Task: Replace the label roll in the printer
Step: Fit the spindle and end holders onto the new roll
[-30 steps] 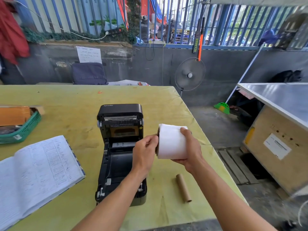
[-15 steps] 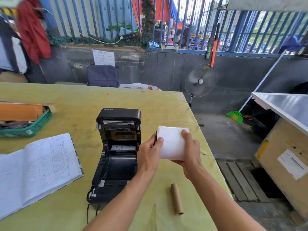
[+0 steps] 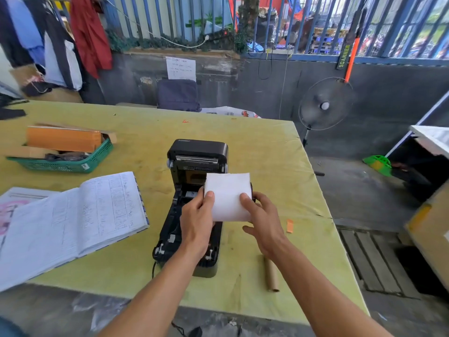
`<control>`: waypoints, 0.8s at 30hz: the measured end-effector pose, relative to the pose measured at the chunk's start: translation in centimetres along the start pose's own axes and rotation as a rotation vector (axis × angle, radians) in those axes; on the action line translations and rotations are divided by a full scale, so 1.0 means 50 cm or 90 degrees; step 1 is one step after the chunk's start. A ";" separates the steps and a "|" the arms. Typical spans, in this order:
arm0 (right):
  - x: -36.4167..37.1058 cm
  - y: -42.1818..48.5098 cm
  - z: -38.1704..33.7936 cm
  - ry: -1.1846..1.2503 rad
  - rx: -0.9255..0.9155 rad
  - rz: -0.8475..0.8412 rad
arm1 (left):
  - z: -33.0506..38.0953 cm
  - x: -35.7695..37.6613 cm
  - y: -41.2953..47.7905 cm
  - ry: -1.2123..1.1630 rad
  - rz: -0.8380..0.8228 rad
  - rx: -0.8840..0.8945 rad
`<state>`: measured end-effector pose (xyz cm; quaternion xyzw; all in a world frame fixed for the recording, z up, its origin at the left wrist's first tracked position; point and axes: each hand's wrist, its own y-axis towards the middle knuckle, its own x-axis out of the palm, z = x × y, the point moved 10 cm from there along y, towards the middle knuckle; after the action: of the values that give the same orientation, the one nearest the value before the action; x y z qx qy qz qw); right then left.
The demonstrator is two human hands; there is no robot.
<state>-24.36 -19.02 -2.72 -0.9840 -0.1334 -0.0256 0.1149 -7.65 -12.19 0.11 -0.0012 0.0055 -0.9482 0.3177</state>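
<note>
White cylindrical paper label roll [image 3: 228,194] sits above the open black plastic printer [image 3: 194,207], pinched at its ends between left hand [image 3: 196,223] and right hand [image 3: 263,221]; "SCANNER" wand [image 3: 346,53] hangs behind.

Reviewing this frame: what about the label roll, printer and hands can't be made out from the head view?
- Printer roll bay: mostly covered by the label roll and left hand.
- Roll's core and ends: face sideways, gripped by the left hand and right hand.
- Notebook writing: too small.
- Wall note: too small.
</note>
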 end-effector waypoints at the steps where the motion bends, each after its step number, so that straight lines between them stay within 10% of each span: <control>1: 0.012 -0.001 -0.003 -0.015 -0.017 -0.004 | -0.002 -0.013 0.006 -0.001 -0.003 0.006; 24: 0.194 0.018 0.079 -0.133 -0.025 0.137 | -0.155 -0.177 0.170 0.012 -0.186 -0.091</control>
<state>-14.69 -16.44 -5.97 -0.9920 -0.0379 0.0866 0.0832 4.47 -13.55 -7.75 -0.0155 0.0755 -0.9815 0.1755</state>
